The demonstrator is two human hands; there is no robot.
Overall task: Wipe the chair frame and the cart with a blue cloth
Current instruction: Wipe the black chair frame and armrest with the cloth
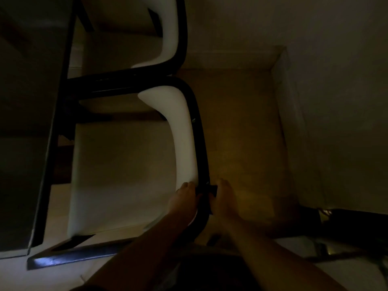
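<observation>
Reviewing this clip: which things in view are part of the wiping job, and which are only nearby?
Part of the job:
- near chair's black frame
- left hand and right hand, both closed on that frame
- dark cloth between them; too dim to tell its colour

Only nearby:
- second chair
- dark table
- dark object on floor

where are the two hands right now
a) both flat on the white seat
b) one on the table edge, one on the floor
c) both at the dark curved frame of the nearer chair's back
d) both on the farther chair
c: the left hand and the right hand sit on either side of the nearer chair's dark curved frame, low on its back; what they hold is too dark to tell.
</observation>
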